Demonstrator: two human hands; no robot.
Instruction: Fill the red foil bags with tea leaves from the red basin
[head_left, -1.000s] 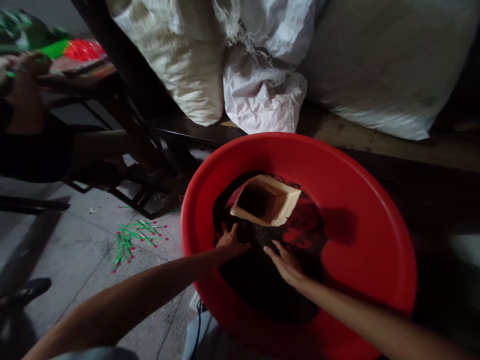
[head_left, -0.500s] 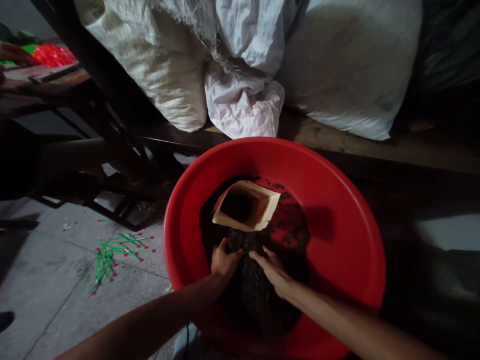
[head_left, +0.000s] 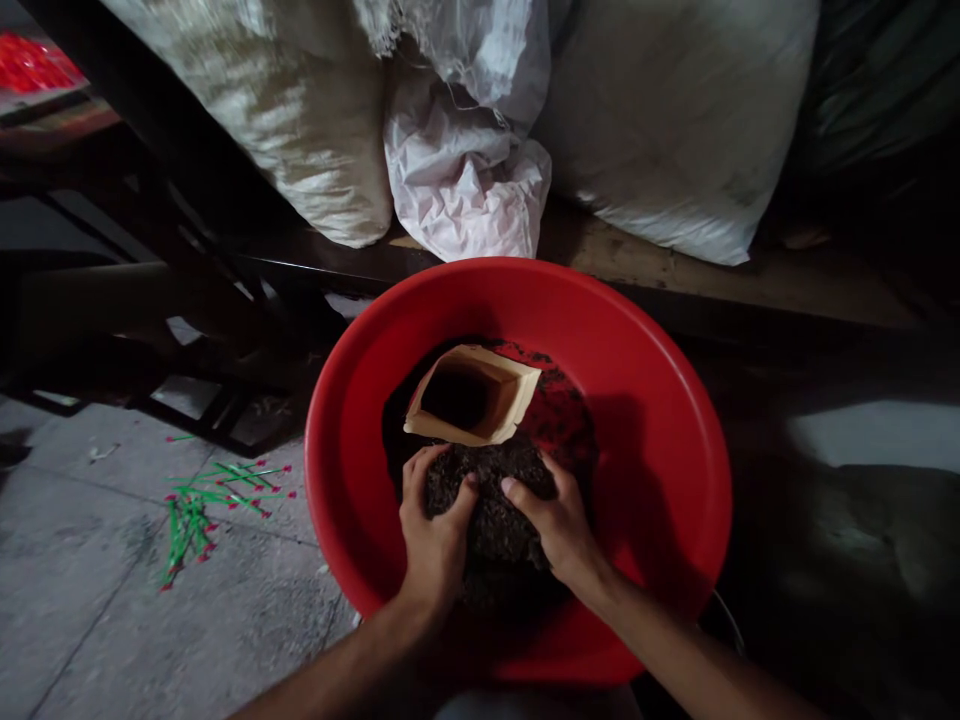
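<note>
Dark soil (head_left: 495, 520) is heaped between my two hands inside a large red basin (head_left: 667, 440). My left hand (head_left: 439, 515) cups the heap from the left, its thumb on top. From the right, my right hand (head_left: 555, 520) curls round the same heap, fingers partly buried. Just beyond the hands stands a tan paper bag (head_left: 516, 405), its mouth open and dark soil inside. More soil lies around the bag and sticks to the basin floor.
Large white woven sacks (head_left: 675, 110) and a crumpled whitish bag (head_left: 472, 200) rest on a low dark ledge behind the basin. Green sticks with red tips (head_left: 187, 525) lie scattered on the concrete floor (head_left: 90, 540). Bright red items (head_left: 34, 65) sit on a table at upper left.
Both hands have dug in and gathered a mound of soil, lifting it up close to the bag. The whole view has shifted slightly, with the basin now further left.
</note>
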